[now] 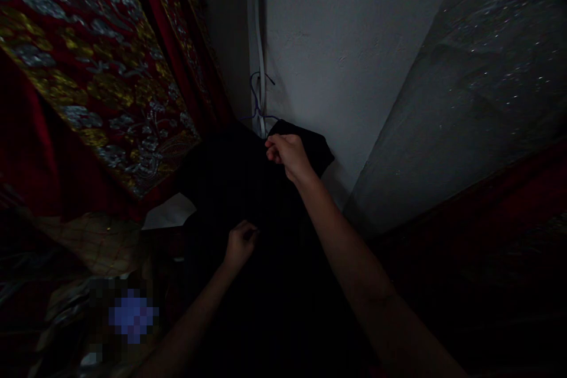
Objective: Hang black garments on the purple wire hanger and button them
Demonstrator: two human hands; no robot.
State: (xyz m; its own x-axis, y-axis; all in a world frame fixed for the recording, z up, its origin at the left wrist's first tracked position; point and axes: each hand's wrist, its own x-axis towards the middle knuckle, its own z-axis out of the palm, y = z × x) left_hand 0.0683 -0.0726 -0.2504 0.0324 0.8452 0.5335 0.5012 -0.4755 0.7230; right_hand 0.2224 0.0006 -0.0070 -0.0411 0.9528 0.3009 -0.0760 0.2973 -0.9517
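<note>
A black garment point(230, 159) hangs on a thin dark-blue clothes hanger point(257, 107) against the wall. My right hand point(287, 155) is at the neck opening, its fingers closed in a pinch. What lies between those fingertips is too small and dark to make out. Lower on the front, my left hand point(241, 243) is closed with thumb and fingers together on the dark cloth. The garment's folds and its lower part are lost in the darkness.
Red cloth with gold and silver embroidery point(110, 71) hangs at the left. A pale strip or cord point(256, 23) runs down the grey wall point(345, 41). Clear plastic sheeting point(487, 65) covers something at the right. A blurred-out blue patch point(133, 314) is at lower left.
</note>
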